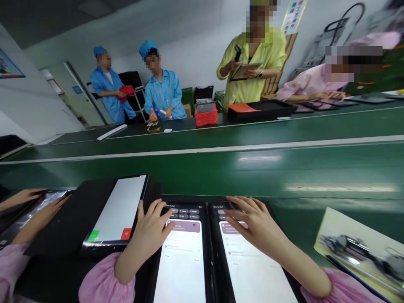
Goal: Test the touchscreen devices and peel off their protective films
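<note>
Now two tablets lie side by side, almost touching, at the near edge of the green worktop (284, 168), and both run with the long axis away from the person, the top ends pointing toward the conveyor. The left hand (151, 229) rests on the upper left corner of the left tablet (183, 261); its fingers (158, 208) are a little spread and bent over the edge, the thumb lying on the lit screen. The right hand (255, 223) lies flat on the top part of the right tablet (252, 269), fingers loosely spread and pointing to the left, pinching nothing. Just left of the left hand, a third tablet (121, 210) with a white screen stands tilted in a black case. At the far left, hands of another person (38, 210) touch one more device. A printed sheet (360, 248) lies at the right.
</note>
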A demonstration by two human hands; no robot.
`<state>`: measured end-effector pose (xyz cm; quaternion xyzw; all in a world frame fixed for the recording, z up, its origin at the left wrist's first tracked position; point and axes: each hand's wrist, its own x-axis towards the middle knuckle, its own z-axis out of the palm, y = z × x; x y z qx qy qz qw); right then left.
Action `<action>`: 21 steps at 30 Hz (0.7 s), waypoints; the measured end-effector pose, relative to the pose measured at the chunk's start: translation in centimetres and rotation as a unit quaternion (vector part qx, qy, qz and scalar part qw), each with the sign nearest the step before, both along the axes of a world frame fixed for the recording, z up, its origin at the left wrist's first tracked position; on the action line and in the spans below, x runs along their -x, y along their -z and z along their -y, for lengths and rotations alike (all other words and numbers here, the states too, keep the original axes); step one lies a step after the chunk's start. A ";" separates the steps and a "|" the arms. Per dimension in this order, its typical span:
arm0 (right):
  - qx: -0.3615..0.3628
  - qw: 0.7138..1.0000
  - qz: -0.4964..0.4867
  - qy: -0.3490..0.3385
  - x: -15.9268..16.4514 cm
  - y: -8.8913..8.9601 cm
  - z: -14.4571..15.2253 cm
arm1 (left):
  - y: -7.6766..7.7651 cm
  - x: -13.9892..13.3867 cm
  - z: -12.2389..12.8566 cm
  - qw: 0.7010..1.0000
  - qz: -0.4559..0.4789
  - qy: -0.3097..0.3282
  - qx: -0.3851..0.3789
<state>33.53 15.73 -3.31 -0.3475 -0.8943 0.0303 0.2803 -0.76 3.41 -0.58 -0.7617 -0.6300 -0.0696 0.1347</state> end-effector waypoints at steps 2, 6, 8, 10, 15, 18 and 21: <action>0.057 0.993 -0.090 0.045 -2.1 -0.1 -0.5 | -0.3 0.0 1.1 0.998 0.013 -0.006 -0.056; 0.154 0.953 -0.230 0.124 -6.1 0.8 -2.1 | -1.1 -0.8 1.5 0.986 0.093 0.048 -0.127; 0.178 0.947 -0.237 0.127 -6.6 1.6 -2.7 | -1.2 -1.7 -0.2 0.984 0.115 0.094 -0.100; 0.205 0.941 -0.242 0.116 -6.3 2.4 -2.9 | -1.0 -2.7 -2.3 0.985 0.117 0.114 -0.055; 0.229 0.930 -0.270 0.100 -5.1 3.8 -2.4 | 0.9 -3.5 -4.7 0.986 0.132 0.099 0.031; 0.244 0.918 -0.293 0.104 -5.2 4.3 -2.3 | 1.8 -3.1 -3.7 0.983 0.142 0.110 0.043; 0.263 0.904 -0.316 0.116 -5.4 4.7 -2.4 | 1.9 -2.8 -3.0 0.981 0.144 0.128 0.031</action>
